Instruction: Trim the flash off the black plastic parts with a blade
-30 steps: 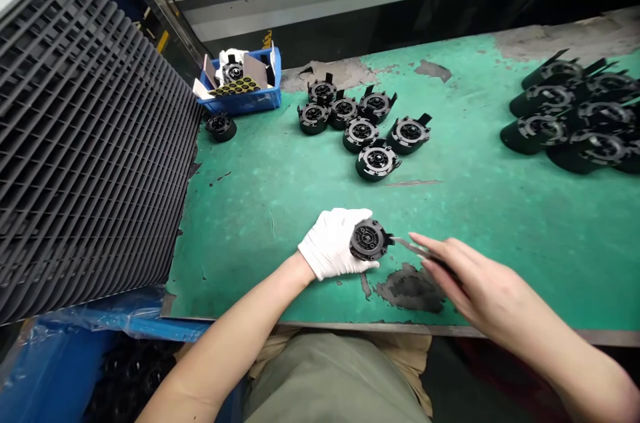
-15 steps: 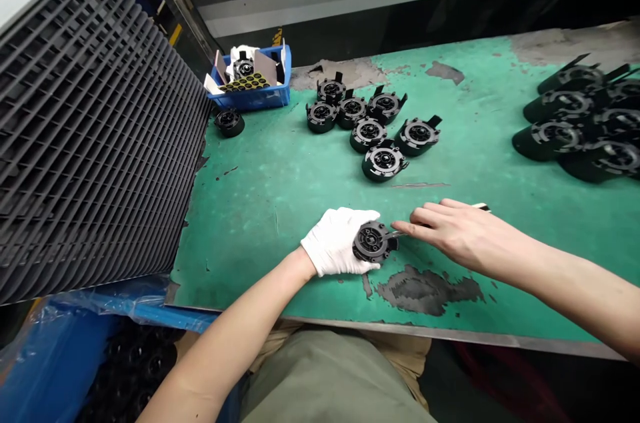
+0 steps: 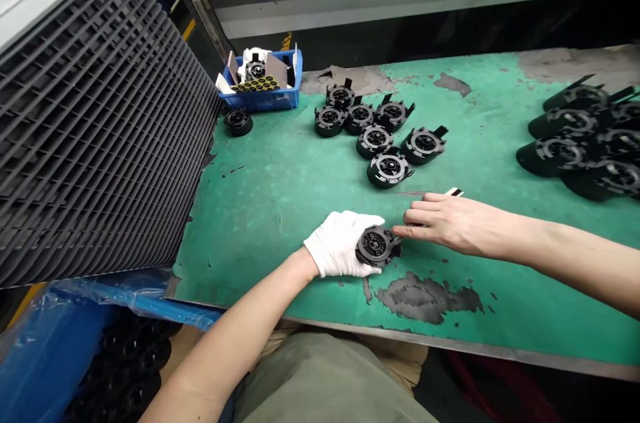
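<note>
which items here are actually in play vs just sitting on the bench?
In play:
- left hand, gloved, grip on black round part
- right hand holding thin tool at that part

Lying about:
- cluster of six like parts
- blue bin
- lone part
- larger black parts

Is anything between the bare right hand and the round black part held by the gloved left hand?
Nothing visible. The right hand reaches the round black plastic part directly, fingertips at its edge, while the white-gloved left hand holds its opposite side.
</note>
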